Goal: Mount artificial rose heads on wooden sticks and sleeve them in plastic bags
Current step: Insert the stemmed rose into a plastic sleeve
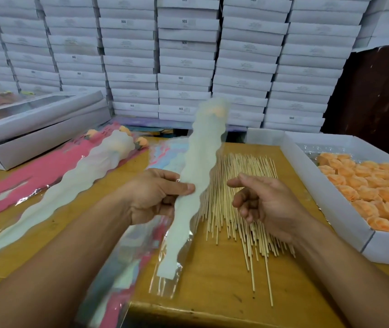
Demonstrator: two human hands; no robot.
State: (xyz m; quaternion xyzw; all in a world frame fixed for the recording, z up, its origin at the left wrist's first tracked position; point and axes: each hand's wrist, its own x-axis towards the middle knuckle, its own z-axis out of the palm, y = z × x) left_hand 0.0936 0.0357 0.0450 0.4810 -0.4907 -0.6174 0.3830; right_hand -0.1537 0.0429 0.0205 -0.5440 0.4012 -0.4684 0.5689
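My left hand (155,195) pinches a long white-printed plastic sleeve (196,162) near its middle, holding it tilted up. An orange rose head (218,111) shows blurred inside the sleeve's top, and a stick end pokes from its bottom. My right hand (262,202) hovers just right of the sleeve over the pile of wooden sticks (233,209), fingers loosely curled and holding nothing. A white tray (330,209) at the right holds many orange rose heads (373,188).
Sleeved roses (108,150) lie at the left on pink sleeves (35,176). More coloured sleeves (127,275) hang over the wooden table's front edge (212,311). Flat white boxes (37,129) sit at the far left; stacked white boxes (188,55) wall the back.
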